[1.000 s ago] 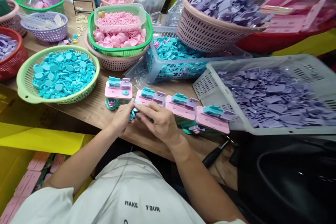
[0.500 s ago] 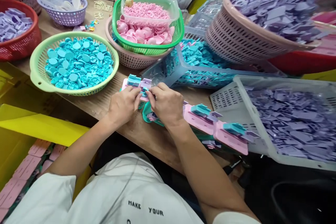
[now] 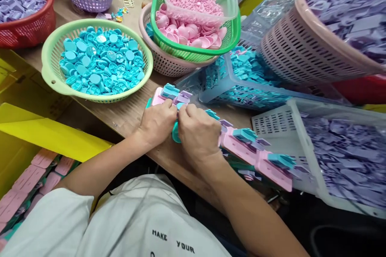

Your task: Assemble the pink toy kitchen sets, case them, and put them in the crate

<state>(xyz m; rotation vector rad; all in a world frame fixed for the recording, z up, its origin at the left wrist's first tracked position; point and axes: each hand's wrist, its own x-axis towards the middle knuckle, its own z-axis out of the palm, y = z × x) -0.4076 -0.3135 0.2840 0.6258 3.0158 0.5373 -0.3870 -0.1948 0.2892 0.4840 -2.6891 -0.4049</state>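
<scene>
My left hand (image 3: 158,123) is closed at the near side of a pink plastic toy piece (image 3: 157,97) on the table edge. That piece carries a turquoise clip-like part (image 3: 169,90) and a lilac part (image 3: 183,96). My right hand (image 3: 199,130) is closed beside it, fingertips pressed together over a small turquoise part (image 3: 180,105) on the pink piece. The two hands' fingertips nearly meet, and they hide most of the small part. To the right of my right hand, a row of similar pink pieces (image 3: 238,144) bears turquoise and lilac parts.
A light green basket (image 3: 46,62) of round turquoise caps stands at left. Behind are a green basket (image 3: 157,0) of pink parts and a blue crate (image 3: 208,95) of turquoise pieces. A white crate (image 3: 304,148) and a tilted pink basket (image 3: 286,44) hold lilac parts.
The camera view has shifted, so the baskets sit differently in the picture. My hands have drawn closer together over the pink piece, and my right fingers have curled down onto the small turquoise part.
</scene>
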